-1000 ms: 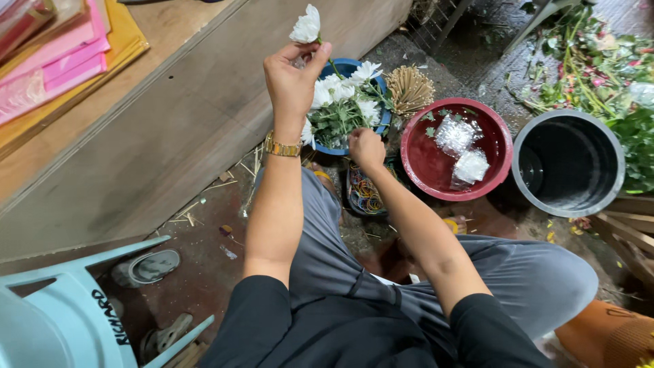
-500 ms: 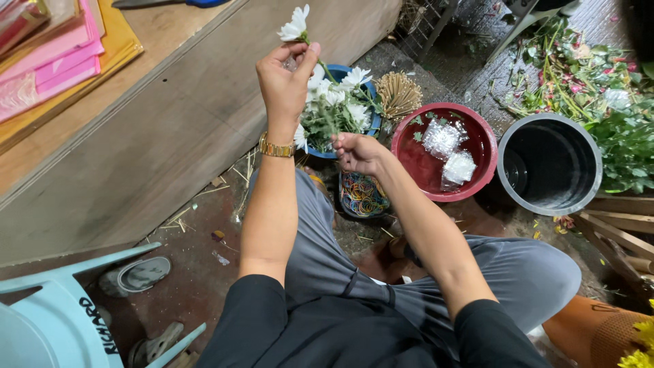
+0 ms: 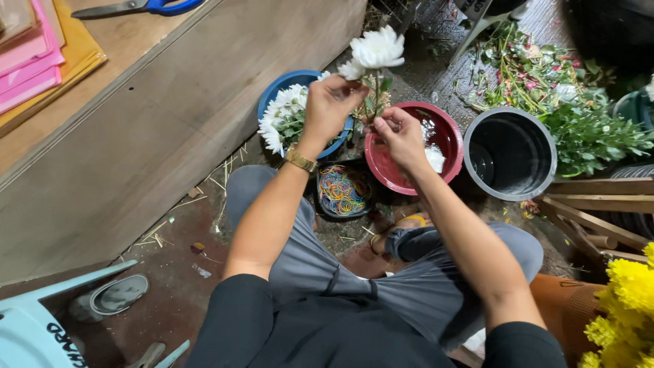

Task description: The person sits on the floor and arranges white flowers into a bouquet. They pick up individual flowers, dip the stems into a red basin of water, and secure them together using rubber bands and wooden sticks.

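Fingers (image 3: 354,92) around slender green stem (image 3: 376,95)

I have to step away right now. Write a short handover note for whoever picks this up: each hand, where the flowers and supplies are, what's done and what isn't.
Left hand: closed on white flowers, held upright above the bowls.
Right hand: fingers pinched on the green stem just below the left hand.
Supplies: blue bowl of white flowers on the left, red bowl under the right hand, black tray of coloured rubber bands in front of the knees, black bucket to the right.
Done: flowers lifted and gripped in both hands.
Left: no band shows on the stem; the blue bowl holds more flowers.
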